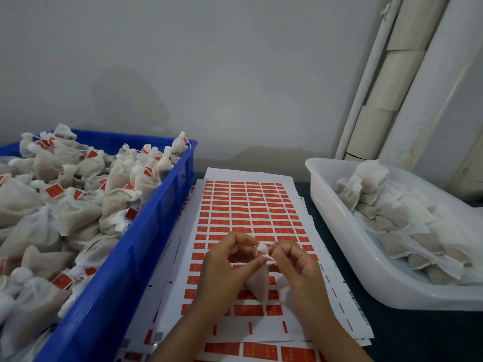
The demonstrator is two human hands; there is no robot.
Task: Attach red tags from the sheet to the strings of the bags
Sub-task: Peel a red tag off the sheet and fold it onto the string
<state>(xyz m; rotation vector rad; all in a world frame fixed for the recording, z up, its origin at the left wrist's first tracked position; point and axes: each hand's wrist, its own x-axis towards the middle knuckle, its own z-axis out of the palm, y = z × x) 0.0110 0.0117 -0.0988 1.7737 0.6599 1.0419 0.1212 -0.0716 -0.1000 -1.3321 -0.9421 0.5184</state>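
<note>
Head view: soft gauzy bag (257,284), pinched.

Two hands (258,267), one blue crate (125,257), one white tub (347,246), one held bag (257,283)

Pale marks on the red tags (247,216) and the barcode-like print at the sheet (337,278) edge are illegible.

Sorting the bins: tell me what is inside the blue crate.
The blue crate is heaped with white cloth bags, many already carrying red tags on their strings. The heap covers the crate's floor and whatever lies deeper.
</note>
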